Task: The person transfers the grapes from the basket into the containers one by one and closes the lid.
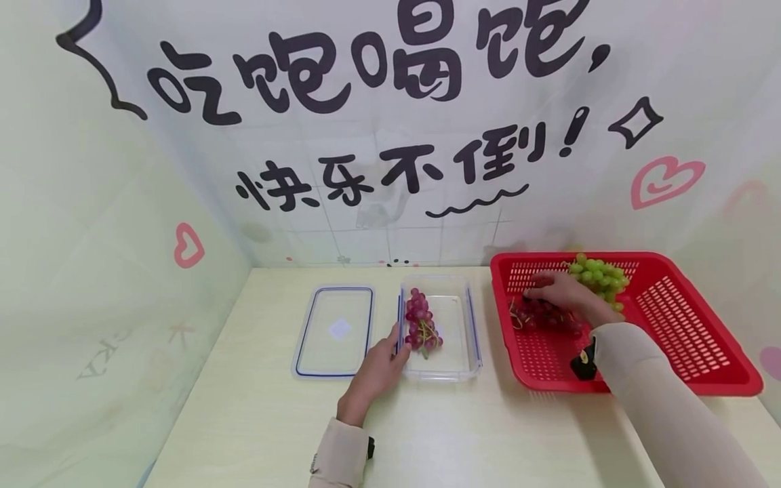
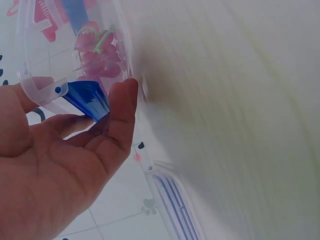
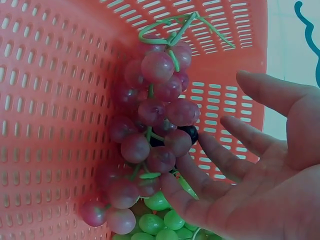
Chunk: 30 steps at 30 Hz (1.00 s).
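A clear plastic food container (image 1: 448,369) with blue side latches stands on the table, with a bunch of red grapes (image 1: 421,322) along its left inside. My left hand (image 1: 381,366) holds the container at its near left corner, fingers (image 2: 122,115) against the blue latch (image 2: 87,97). In the red basket (image 1: 610,388), my right hand (image 1: 564,291) is beside a second bunch of red grapes (image 3: 150,112). Its fingers are spread, with fingertips at the bunch's edge; contact is hard to tell. Green grapes (image 1: 598,276) lie by the basket's far side.
Left of the container lies its clear lid (image 1: 334,332) with a blue seal. Something round and black (image 3: 188,134) shows behind the red bunch in the basket. A printed sheet (image 1: 378,237) hangs behind the table (image 1: 256,434).
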Each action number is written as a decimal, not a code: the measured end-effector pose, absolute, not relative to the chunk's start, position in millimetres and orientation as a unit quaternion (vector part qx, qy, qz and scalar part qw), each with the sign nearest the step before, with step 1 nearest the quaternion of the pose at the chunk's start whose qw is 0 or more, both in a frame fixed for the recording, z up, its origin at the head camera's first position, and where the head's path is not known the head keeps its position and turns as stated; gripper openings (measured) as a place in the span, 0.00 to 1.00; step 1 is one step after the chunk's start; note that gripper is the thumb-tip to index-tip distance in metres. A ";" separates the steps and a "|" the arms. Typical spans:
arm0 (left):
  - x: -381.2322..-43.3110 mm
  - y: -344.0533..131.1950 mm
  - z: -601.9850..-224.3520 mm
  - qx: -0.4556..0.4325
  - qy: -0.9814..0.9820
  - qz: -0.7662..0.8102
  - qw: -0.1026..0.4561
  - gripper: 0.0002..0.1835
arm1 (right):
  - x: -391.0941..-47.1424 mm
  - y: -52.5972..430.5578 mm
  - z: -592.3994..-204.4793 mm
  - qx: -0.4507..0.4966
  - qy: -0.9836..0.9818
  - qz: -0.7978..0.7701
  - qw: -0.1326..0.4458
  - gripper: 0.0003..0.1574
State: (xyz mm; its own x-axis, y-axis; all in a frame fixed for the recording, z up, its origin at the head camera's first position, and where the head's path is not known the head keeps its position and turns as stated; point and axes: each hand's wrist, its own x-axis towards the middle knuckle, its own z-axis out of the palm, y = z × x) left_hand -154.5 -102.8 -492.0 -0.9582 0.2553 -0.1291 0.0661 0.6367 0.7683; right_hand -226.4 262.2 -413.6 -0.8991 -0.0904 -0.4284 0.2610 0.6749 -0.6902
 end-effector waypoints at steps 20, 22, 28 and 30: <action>-155.2 -103.1 -492.9 0.091 0.897 0.417 0.116 0.34 | -223.5 270.3 -421.3 0.011 0.872 -0.410 0.267 0.39; -155.2 -103.1 -492.7 0.093 0.897 0.417 0.115 0.34 | -223.0 271.1 -421.6 0.007 0.875 -0.405 0.265 0.39; -154.6 -103.4 -492.1 0.094 0.896 0.419 0.113 0.33 | -221.7 270.5 -419.4 0.009 0.874 -0.400 0.277 0.37; -154.6 -103.3 -491.9 0.094 0.896 0.420 0.113 0.33 | -221.2 269.8 -418.4 0.018 0.876 -0.390 0.283 0.37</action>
State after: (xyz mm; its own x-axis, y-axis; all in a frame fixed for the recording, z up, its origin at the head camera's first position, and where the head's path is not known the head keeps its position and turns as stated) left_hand -154.6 -103.3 -491.9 -0.9568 0.2636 -0.1230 0.0740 0.6295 0.7734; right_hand -221.2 269.8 -418.4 -0.8388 -0.1899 -0.5102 0.2523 0.6950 -0.6733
